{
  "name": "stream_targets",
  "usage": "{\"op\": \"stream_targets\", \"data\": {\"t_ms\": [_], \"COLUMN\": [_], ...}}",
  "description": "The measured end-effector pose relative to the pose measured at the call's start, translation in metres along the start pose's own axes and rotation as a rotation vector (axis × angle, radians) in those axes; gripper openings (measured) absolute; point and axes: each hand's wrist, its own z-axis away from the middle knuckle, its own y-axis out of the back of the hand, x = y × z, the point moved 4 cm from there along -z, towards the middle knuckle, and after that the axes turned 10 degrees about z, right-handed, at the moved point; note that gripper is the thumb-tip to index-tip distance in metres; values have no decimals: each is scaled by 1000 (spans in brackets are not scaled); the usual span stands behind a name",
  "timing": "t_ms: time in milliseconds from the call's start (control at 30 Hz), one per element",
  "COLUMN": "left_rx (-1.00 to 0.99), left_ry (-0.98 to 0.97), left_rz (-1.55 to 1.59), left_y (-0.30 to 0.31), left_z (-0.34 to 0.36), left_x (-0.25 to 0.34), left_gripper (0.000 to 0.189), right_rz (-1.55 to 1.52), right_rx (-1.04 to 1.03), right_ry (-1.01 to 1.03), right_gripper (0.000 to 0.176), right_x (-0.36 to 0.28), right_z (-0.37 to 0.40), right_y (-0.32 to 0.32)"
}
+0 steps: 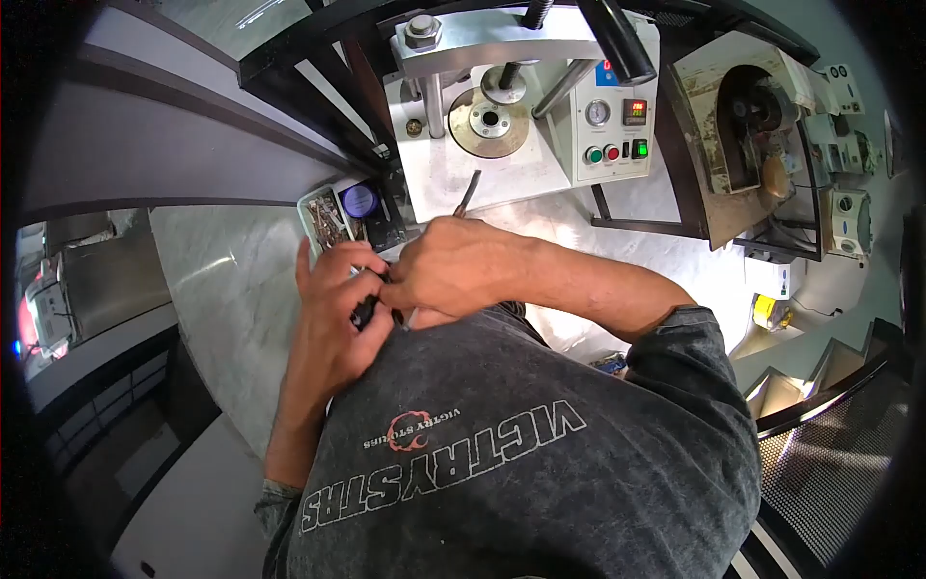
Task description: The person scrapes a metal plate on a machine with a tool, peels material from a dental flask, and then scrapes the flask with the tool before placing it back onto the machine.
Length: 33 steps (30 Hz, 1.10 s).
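My left hand (338, 301) is closed, fingers bent, around a small dark piece (364, 312) in front of my shirt. What kind of piece it is, I cannot make out, as fingers cover most of it. Pressed up against it from the other side is my right hand (461, 270), wrapped around a thin, flat metal tool (469, 191). One dark end of that tool sticks out beyond the knuckles toward the press; its grip is hidden in the palm. The fingertips of both hands meet at the dark piece.
Ahead stands a white bench press (482, 183) with a round metal plate (490, 123), pillars and a black lever (617, 43). Its control panel (613, 130) has lit displays. A bin of small metal parts (326, 214) sits near a purple round container (360, 201). Another machine (733, 125) is at right.
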Motion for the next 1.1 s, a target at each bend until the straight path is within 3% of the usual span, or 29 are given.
{"op": "stream_targets", "data": {"t_ms": [67,167,300,367,400,467,500,567,633,700,867,967,1033,1100], "left_rx": [-103,-145,-130,-112,-2,196,207,437,477,634,665,681,774,790], "left_ry": [-46,-113,-119,-112,-59,51,61,113,137,153,184,165,172,167], "left_rz": [10,11,-110,-100,-74,-33,-45,94,82,196,217,186,282,302], "left_y": [-4,-10,-3,4,10,18,18,27,32,38,35,32,33,30], "left_z": [6,11,23,31,33,38,34,30,24,20,16,17,20,21], "left_x": [6,19,12,-2,-4,-14,-17,-21,-22,-18,-16,-16,-16,-14], "left_gripper": [16,17,18,19,19,15,15,9,9,9,10,12,13,13], "right_rz": [-41,-172,-177,-218,-228,-97,-101,-71,-34,-310,-615,-475,-544,-763], "right_rx": [7,152,197,296,295,116,120,167,136,308,690,652,577,244], "right_ry": [135,153,168,-27,-23,-284,-266,-334,-334,-549,-555,-650,-711,-853], "right_gripper": [30,26,25,23,23,22,22,28,34,33,27,32,39,41], "right_x": [-9,-17,-10,15,17,29,30,32,27,27,14,7,15,19], "right_z": [8,20,42,67,73,74,69,58,42,31,-9,-24,-26,-27], "right_y": [-5,-6,15,39,44,43,36,18,14,17,22,37,31,18]}}
